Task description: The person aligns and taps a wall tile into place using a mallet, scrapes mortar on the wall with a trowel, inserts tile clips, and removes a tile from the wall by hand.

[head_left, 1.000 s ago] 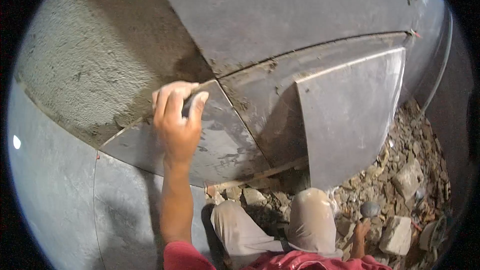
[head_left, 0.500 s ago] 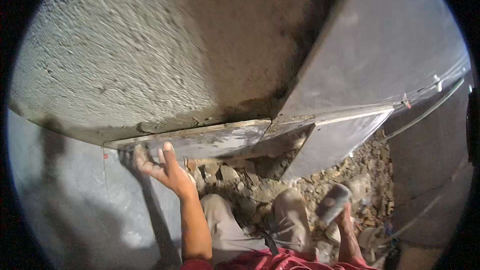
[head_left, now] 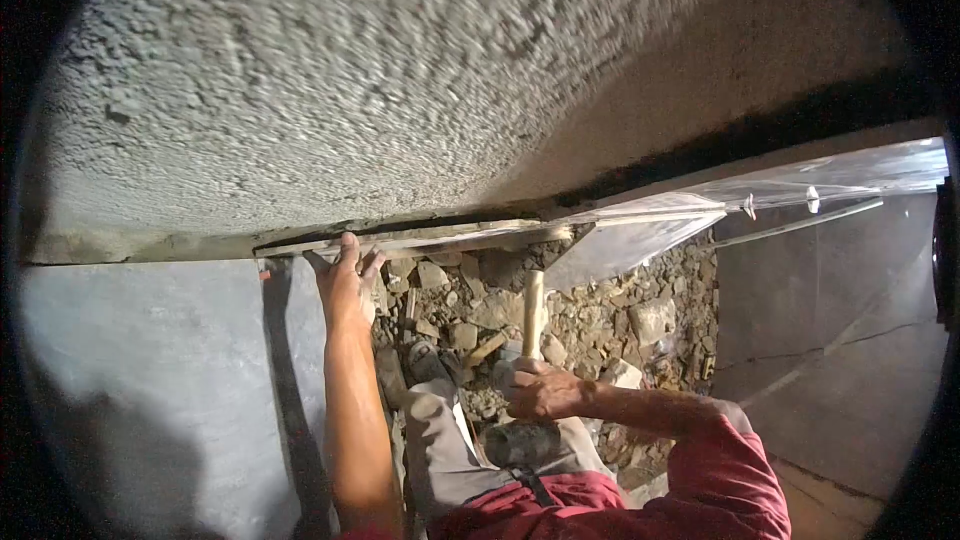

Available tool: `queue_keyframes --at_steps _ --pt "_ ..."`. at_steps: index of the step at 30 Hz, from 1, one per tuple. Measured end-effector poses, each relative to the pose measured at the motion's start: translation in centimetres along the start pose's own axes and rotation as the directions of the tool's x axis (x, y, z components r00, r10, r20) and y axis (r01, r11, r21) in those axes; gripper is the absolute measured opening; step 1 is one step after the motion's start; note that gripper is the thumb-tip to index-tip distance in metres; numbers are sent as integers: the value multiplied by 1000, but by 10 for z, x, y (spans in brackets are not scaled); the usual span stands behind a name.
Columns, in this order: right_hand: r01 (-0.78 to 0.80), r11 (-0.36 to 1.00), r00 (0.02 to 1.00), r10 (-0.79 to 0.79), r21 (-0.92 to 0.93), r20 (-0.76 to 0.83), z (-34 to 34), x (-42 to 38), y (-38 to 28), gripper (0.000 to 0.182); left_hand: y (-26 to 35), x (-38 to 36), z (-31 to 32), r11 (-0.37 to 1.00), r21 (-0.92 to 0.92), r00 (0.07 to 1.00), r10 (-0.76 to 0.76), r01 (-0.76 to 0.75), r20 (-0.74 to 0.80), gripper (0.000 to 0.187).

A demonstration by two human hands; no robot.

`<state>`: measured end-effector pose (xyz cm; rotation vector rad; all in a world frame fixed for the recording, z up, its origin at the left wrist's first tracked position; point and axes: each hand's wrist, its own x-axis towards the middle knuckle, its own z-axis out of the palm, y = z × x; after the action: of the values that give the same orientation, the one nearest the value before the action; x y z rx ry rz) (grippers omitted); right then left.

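A narrow skirting tile (head_left: 450,238) stands along the foot of the rough plastered wall (head_left: 350,110). My left hand (head_left: 346,278) is at the tile's left part, its fingers spread and touching the tile's upper edge and face. In my right hand (head_left: 545,390) is a mallet. Its pale handle (head_left: 534,310) points up toward the wall, and the dark mallet head (head_left: 520,445) hangs below my fist, above my lap. To the right, another tile piece (head_left: 630,250) leans out at an angle near the same wall.
Broken stones and rubble (head_left: 480,300) cover the ground between my knees and the wall. A grey slab surface (head_left: 150,340) lies on the left. Large dark panels (head_left: 820,290) stand on the right, with a thin pale strip (head_left: 800,224) across them.
My left hand has come onto the tile's edge. My right hand has swung the mallet inward from the far right to my middle, its handle now toward the wall. The view has shifted.
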<state>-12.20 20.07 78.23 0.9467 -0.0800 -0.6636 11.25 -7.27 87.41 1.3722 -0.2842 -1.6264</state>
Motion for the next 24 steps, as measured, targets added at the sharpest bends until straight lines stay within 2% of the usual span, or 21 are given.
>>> queue_keyframes --at_steps 1,2,3,4,6,7,9,11,12,14,15,16,18,19,21,23,24 --pt "-165 883 982 104 439 160 -34 6 -16 33 0 7 -5 1000 7 1000 -20 20 21 97" --pt "-119 553 992 92 824 82 -18 16 -10 30 -4 17 -11 999 14 998 -39 38 44 96" --pt "-16 78 993 115 997 7 8 25 2 27 -8 25 -10 999 43 1000 -1 1 8 64" --pt "115 -427 986 155 897 -52 31 25 20 24 -5 28 -20 985 56 981 -170 165 91 66" --pt "243 -820 970 216 517 -113 91 32 69 14 2 23 -18 978 90 978 -193 186 81 66" --pt "207 -822 978 185 530 -94 58 33 64 13 -3 30 -23 977 24 974 -211 210 80 63" --pt "195 -856 980 154 479 -123 31 45 59 11 11 13 -3 984 54 983 -171 168 61 59" --pt "236 -845 969 243 479 -49 28 48 45 10 9 21 -6 987 25 985 -163 162 55 53" --pt "256 -838 958 286 482 -11 32 51 41 10 8 19 0 988 -6 988 -157 157 -11 48" --pt "243 -725 944 330 645 16 34 55 36 10 9 16 2 996 19 996 -87 88 -22 49" --pt "213 -589 974 188 780 -125 15 63 7 14 8 24 -1 994 6 994 -111 111 4 47" --pt "68 -767 975 -84 638 -205 36 71 -13 15 3 34 -9 990 -7 990 -140 141 28 46" --pt "170 -744 984 167 647 -66 99 59 5 9 -7 38 -16 985 -23 984 -169 170 47 44" --pt "184 -662 983 141 727 -120 97 63 15 9 -5 41 -14 986 -26 986 -161 163 47 44" --pt "110 -695 993 43 710 -112 79 68 21 9 2 34 -12 990 6 989 -142 142 44 44" --pt "-100 -874 992 -124 475 -19 44 70 -3 8 -9 49 -23 983 -9 981 -184 185 61 44" --pt "-68 -873 993 -104 482 -48 45 71 -14 9 -8 53 -24 979 -18 977 -201 203 68 44"
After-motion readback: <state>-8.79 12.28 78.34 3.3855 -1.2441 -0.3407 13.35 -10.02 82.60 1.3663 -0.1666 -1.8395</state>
